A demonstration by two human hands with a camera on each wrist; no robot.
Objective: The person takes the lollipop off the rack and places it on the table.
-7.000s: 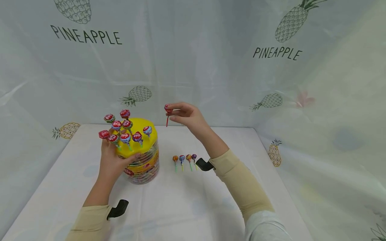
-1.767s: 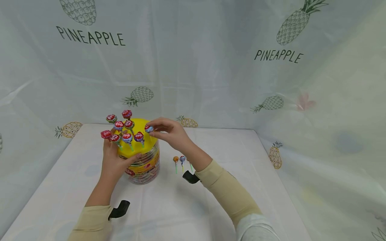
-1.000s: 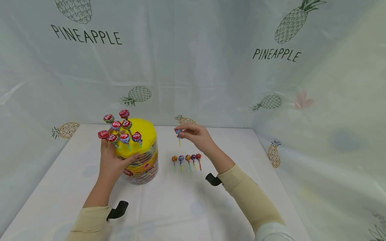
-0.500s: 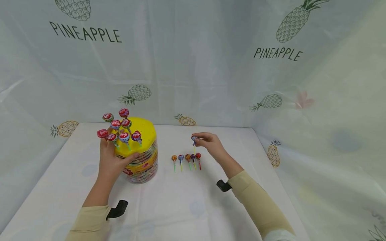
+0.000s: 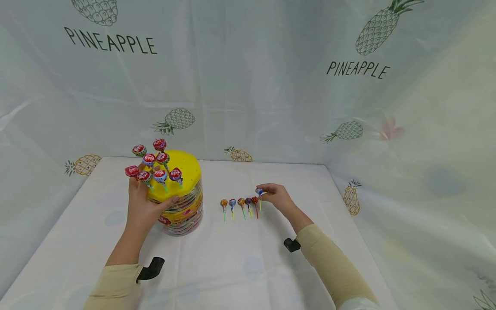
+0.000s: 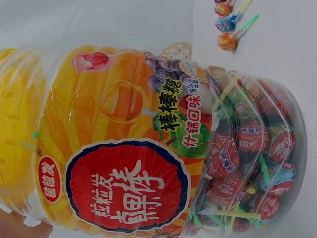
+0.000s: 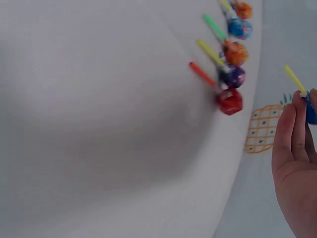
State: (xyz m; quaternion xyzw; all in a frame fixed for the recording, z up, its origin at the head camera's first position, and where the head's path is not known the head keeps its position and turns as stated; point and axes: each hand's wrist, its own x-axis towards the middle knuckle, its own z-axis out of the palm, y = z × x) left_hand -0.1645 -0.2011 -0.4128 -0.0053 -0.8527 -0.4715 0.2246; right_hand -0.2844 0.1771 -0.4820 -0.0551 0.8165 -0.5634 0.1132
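Note:
My left hand [image 5: 143, 206] grips a clear plastic jar [image 5: 186, 215] near its yellow lid [image 5: 187, 161]; the left wrist view shows the jar's orange label [image 6: 124, 148] and wrapped candies inside. Several lollipops [image 5: 160, 175] stand upright with their sticks in the lid. Between thumb and fingers, my right hand [image 5: 277, 198] pinches a blue lollipop [image 7: 310, 111] by its head, yellow stick pointing down in the head view. It is at the right end of a row of lollipops on the table, beside a red lollipop [image 5: 255, 200]. The right wrist view cuts off part of the hand.
The row also holds a purple lollipop [image 5: 249, 201], a blue lollipop [image 5: 232, 202] and orange ones, the leftmost an orange lollipop [image 5: 224, 203]. They lie on a white-covered table [image 5: 217, 267]. A pineapple-print curtain [image 5: 248, 77] hangs behind and at the sides.
The red lollipop my right hand held earlier now lies in the row. My right hand has pulled the blue lollipop from the lid and carried it right and down. My left hand stays put.

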